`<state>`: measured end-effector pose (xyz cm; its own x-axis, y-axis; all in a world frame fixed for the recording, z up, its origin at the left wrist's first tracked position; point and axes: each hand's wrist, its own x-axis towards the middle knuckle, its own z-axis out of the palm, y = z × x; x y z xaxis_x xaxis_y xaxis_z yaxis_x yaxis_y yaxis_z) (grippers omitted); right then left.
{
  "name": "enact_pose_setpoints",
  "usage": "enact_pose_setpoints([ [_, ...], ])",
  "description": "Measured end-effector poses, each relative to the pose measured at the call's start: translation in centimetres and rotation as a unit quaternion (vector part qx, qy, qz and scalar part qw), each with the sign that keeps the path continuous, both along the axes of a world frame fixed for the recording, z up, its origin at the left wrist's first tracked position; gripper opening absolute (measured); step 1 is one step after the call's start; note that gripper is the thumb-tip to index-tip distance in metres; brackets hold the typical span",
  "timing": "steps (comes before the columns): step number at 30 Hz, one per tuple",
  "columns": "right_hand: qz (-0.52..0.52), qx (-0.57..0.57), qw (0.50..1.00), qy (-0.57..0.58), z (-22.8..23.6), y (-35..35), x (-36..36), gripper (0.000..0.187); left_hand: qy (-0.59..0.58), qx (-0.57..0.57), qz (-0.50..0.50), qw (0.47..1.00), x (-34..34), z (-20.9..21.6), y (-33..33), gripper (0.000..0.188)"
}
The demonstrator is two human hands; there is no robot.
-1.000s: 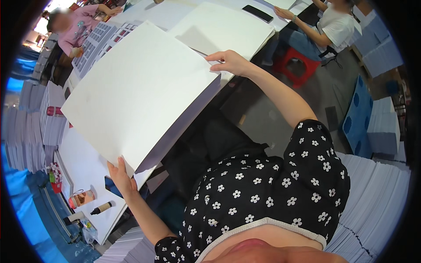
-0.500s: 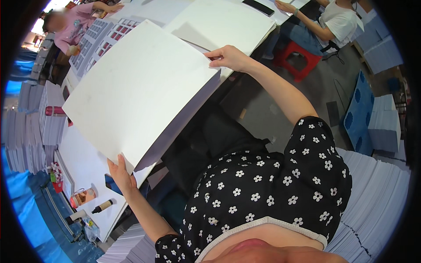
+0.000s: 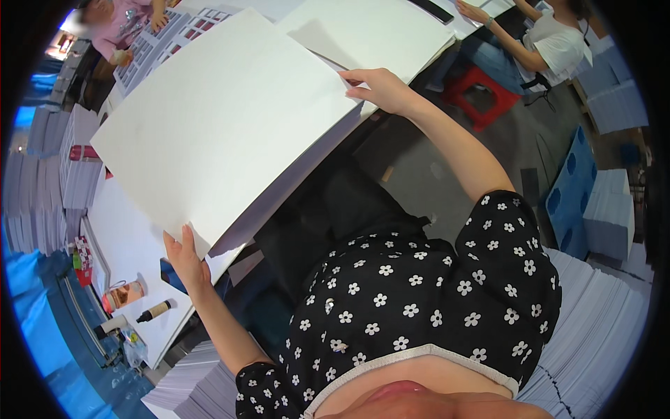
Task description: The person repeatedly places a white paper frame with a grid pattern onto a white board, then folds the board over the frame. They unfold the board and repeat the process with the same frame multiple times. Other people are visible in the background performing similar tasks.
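A large white sheet (image 3: 223,133) of paper or card lies slanted across the table in front of me. A shaded grey side shows under its near edge; I cannot tell if that is a flap or a stack. My right hand (image 3: 382,91) pinches the sheet's right corner between thumb and fingers. At the near left corner, my left hand (image 3: 187,262) rests against the edge with its fingers stretched out and apart. Another white sheet (image 3: 370,35) lies on the table beyond my right hand. Beside my left wrist is a dark, flat phone-like object (image 3: 172,275).
On the white table (image 3: 129,234) at left are a jar with an orange label (image 3: 123,297) and a dark-capped bottle (image 3: 153,311). White grid frames (image 3: 150,56) stand near a co-worker in pink (image 3: 124,28). Another person (image 3: 551,42) sits right by a red stool (image 3: 481,94). Paper stacks (image 3: 586,314) surround me.
The view has shifted slightly, and both hands keep their places at the sheet's corners. The co-worker in pink has brought one hand in to the grid frames.
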<state>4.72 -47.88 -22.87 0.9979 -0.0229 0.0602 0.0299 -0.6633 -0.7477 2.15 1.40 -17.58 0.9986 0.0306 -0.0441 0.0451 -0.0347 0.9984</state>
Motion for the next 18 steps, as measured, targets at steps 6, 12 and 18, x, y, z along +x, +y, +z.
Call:
enact_pose_setpoints([
  [6,0.015,-0.235,0.938,-0.253,0.1,3.1,-3.1,0.066,-0.02,0.009,0.01,1.0,0.0,0.1,-0.1,0.048],
  [12,0.109,-0.303,0.913,-0.25,0.3,6.2,-6.3,0.08,-0.006,-0.006,0.003,1.0,-0.1,-0.6,0.4,0.045],
  [18,0.103,-0.33,0.902,-0.26,-0.1,6.3,-6.1,0.079,-0.026,0.005,0.012,1.0,-0.3,-1.1,0.2,0.044],
])
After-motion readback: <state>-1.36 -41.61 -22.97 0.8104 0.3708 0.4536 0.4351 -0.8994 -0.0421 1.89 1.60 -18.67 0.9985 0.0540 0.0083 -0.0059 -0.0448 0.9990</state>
